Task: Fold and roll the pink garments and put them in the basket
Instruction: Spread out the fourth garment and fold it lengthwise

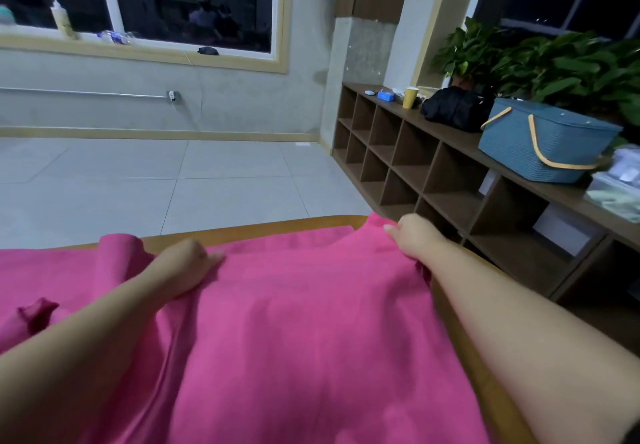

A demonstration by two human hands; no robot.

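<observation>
A large pink garment (298, 322) lies spread over the wooden table (263, 226) and covers most of it. My left hand (187, 265) rests on its far part and pinches a fold of the cloth. At the far right corner my right hand (414, 236) grips the garment's edge and lifts it a little. More pink fabric (38, 308) is bunched at the left. A blue woven basket (545, 140) with yellow handles and a lid stands on the shelf unit to the right, apart from both hands.
A brown cubby shelf (408, 166) runs along the right wall, bearing a black bag (453, 108), a yellow cup (410, 96), plants (554, 63) and plastic boxes (620, 184). Beyond the table lies grey tiled floor (156, 180), under a window.
</observation>
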